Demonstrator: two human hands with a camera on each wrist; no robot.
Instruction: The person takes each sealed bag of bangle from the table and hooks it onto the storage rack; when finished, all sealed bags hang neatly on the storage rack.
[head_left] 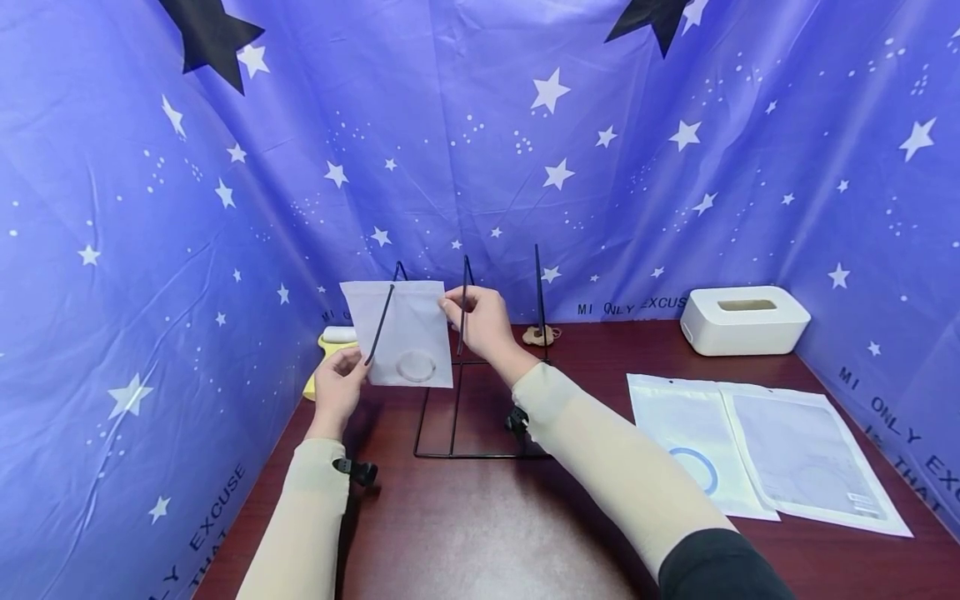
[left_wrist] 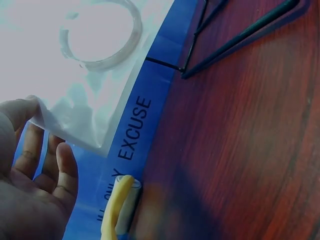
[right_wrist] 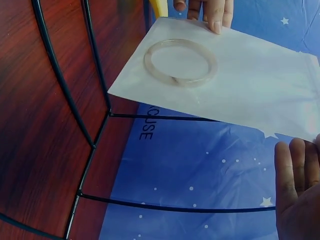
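Both hands hold up a small white pouch (head_left: 416, 321) with a pale, translucent bangle (right_wrist: 195, 81) showing through it. My left hand (head_left: 337, 385) pinches the pouch's lower left edge between thumb and index finger, the other fingers loosely bent. The right hand (head_left: 480, 321) pinches it near the upper right corner. A black wire rack (head_left: 480, 456) stands around the work; one bar of its left divider (head_left: 381, 321) crosses in front of the pouch. The middle divider (head_left: 462, 325) crosses in front of the right fingers. Whether the pouch touches the rack, I cannot tell.
On the right of the dark red table lie a white pouch (head_left: 667, 408) with a blue ring (head_left: 711, 471) and another pouch (head_left: 787, 442). A white tissue box (head_left: 697, 325) stands behind. A small wooden piece (head_left: 535, 336) and a yellow object (head_left: 326, 346) sit near the back.
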